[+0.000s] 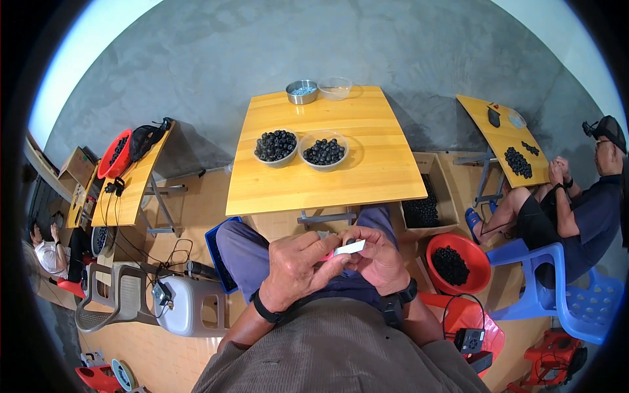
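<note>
Both my hands are above my lap, in front of the table's near edge, with fingers close together. My left hand (pixel 296 267) is closed on a small flat white piece (pixel 350 247) with a pink part at its inner end; I cannot make out its kind. Beside it, my right hand (pixel 379 261) pinches a small black part, mostly covered by fingers. Ahead on the yellow table (pixel 314 191) are a bowl of black ring-shaped parts (pixel 276 146) and, touching it on the right, a clear bowl of smaller black parts (pixel 324 151).
A metal bowl (pixel 302 97) with blue bits and a clear bowl (pixel 335 90) stand at the table's far edge. Right of my legs are a carton (pixel 447 208) and a red basin (pixel 485 252), both holding black parts. A blue crate (pixel 229 283) is at left. A co-worker (pixel 576 209) sits right.
</note>
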`<state>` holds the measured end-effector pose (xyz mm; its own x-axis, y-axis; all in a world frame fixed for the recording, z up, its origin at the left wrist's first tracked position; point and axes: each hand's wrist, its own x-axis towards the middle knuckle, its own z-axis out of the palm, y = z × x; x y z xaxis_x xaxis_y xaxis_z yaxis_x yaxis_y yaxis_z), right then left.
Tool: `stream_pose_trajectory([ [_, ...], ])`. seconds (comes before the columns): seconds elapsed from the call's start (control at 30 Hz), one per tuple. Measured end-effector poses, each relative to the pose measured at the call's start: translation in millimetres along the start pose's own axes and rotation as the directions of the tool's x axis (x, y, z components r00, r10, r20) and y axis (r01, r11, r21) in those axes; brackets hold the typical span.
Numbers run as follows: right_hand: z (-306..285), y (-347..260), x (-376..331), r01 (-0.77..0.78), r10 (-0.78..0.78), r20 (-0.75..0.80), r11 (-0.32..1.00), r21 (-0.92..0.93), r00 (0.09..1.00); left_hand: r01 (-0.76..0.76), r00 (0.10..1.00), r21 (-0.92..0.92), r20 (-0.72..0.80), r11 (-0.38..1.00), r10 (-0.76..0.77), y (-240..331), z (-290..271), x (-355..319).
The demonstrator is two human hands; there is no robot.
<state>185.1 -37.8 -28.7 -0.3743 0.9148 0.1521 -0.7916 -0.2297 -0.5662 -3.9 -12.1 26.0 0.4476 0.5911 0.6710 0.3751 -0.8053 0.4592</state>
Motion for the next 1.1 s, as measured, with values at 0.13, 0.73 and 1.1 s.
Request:
stream_pose_trajectory([
  [0.13, -0.9, 1.4, -1.9, 0.026, -0.027, -0.003, 0.993, -0.114, 1.0, 0.043, 0.999, -0.08, -0.004, 0.996, -0.043, -3.7, 0.6, -0.6],
  [0.73, -1.9, 3.9, -4.6, 0.048, -0.054, -0.047, 0.992, -0.118, 0.997, 0.028, 1.0, -0.127, -0.003, 0.991, -0.028, 2.6, -0.5, -3.6],
  [1.1, -5.6, 6.0, -4.4, 0.04, -0.047, -0.037, 0.985, -0.167, 0.998, 0.007, 1.0, -0.142, -0.009, 0.99, -0.009, 2.7, -0.8, -5.6],
])
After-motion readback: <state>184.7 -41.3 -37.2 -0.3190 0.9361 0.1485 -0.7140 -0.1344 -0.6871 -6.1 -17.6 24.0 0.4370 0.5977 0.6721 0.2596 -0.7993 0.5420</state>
